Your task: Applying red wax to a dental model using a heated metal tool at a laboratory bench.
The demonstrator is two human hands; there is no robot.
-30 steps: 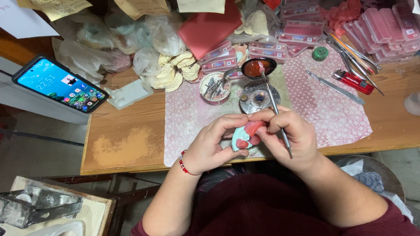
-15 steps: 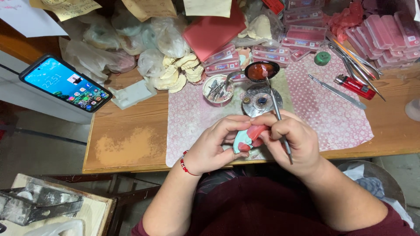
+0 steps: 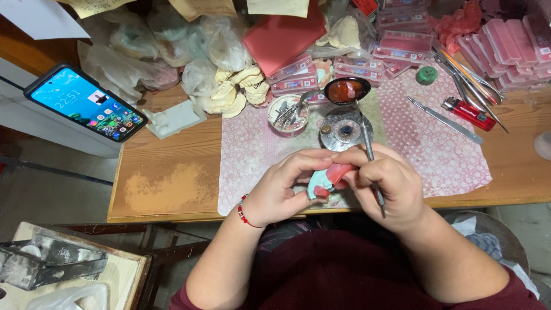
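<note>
Wooden workbench [image 3: 172, 183], worn pale patch near front edge. Pink patterned cloth [image 3: 425, 155] spread over its middle. Directly on the wood: smartphone [image 3: 86, 103] at far left with its screen lit, white plastic piece [image 3: 175, 117] beside it, crumpled clear bags [image 3: 172, 57] heaped along the back.

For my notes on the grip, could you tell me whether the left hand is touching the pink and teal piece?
Touching: the head view shows the left hand with fingers wrapped around the pink and teal piece.
</note>
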